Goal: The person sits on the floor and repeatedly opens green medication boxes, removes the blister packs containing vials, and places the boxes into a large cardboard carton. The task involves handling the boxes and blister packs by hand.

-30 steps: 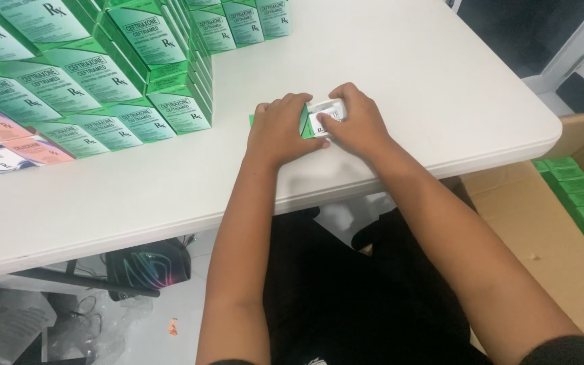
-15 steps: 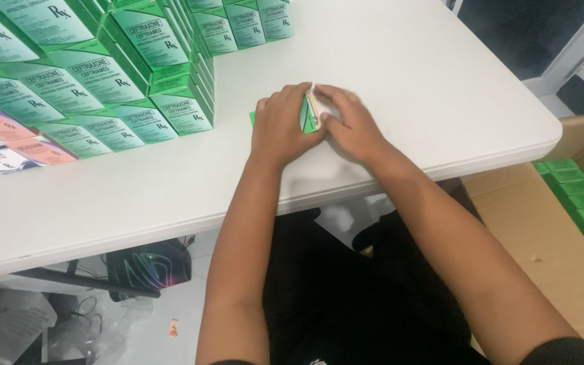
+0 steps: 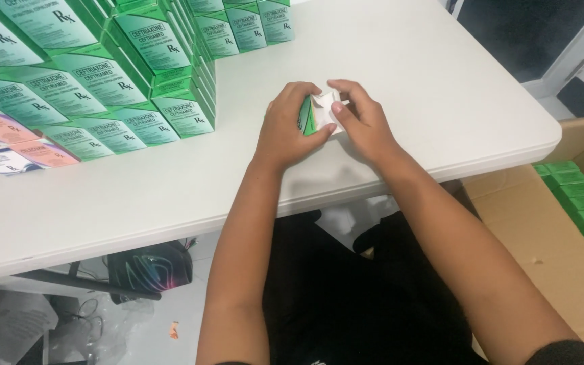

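A small green medicine carton (image 3: 308,116) rests on the white table (image 3: 400,74), mostly covered by my left hand (image 3: 286,127), which wraps over it. My right hand (image 3: 361,120) pinches the carton's white end flap (image 3: 322,106) between thumb and fingers at its right end. Both hands touch the same carton; most of its body is hidden under my fingers.
Stacks of matching green cartons (image 3: 130,61) fill the table's back left, with a few pink and white boxes (image 3: 15,145) at the far left. A brown cardboard box (image 3: 562,223) holding more green cartons stands on the floor to the right. A dark bag (image 3: 149,267) lies under the table.
The carton's white end face was flat under my right fingers; the carton has since been tipped and the white flap folded up, with my right hand shifting slightly right.
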